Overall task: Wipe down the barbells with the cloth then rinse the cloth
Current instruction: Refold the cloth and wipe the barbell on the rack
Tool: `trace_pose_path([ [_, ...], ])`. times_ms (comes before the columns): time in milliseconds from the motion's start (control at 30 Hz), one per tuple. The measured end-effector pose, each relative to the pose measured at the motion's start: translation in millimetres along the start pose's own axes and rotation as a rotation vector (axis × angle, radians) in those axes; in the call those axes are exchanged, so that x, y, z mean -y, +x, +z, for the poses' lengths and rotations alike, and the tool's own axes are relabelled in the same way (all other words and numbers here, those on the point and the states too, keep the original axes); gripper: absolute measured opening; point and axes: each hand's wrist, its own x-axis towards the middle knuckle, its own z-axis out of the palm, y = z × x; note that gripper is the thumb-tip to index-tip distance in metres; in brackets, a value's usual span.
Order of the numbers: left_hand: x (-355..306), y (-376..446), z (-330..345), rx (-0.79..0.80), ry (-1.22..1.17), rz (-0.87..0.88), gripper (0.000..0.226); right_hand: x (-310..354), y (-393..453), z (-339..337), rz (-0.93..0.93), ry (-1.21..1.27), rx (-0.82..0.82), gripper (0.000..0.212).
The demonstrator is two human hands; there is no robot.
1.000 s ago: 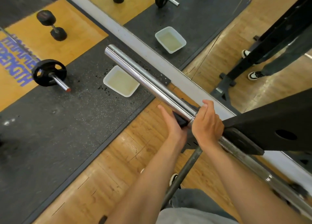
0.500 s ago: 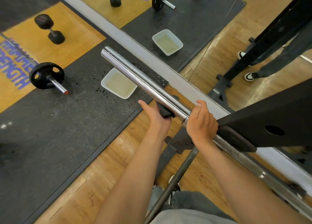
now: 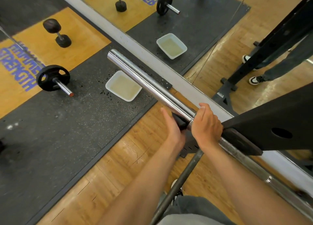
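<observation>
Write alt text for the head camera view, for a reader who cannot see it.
A person's left hand presses a dark cloth against a racked chrome barbell sleeve while the right hand grips the bar beside it. Below on a black mat sits a white tub of cloudy water, by a wall mirror.

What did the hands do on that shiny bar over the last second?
The left hand, holding the dark cloth under the chrome sleeve, slid outward toward the bar's free end, then came back near the collar. The right hand kept gripping the bar beside the rack. The white tub stayed put.
</observation>
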Motion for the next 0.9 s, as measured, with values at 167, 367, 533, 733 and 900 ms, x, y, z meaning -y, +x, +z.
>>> trace_pose_path([
  [167,-53.8,16.0,3.1,-0.016,-0.144,0.001,0.089,9.6,5.0,-16.0,-0.048,-0.04,0.118,0.047],
  [367,-25.1,-20.2,9.5,0.026,0.06,-0.083,0.085,44.5,22.3,-16.1,-0.06,-0.01,0.273,0.062],
  [533,-67.8,26.3,0.0,-0.04,-0.114,-0.032,0.096,50.2,27.2,-9.5,-0.069,-0.088,0.268,0.07],
  [733,-34.9,-2.1,8.4,0.009,0.004,-0.165,0.092,48.0,27.4,-4.4,-0.042,-0.091,0.145,0.071],
  [900,-78.8,33.9,0.9,-0.057,-0.181,-0.086,0.101,46.5,26.5,2.1,-0.055,-0.073,0.072,0.071],
])
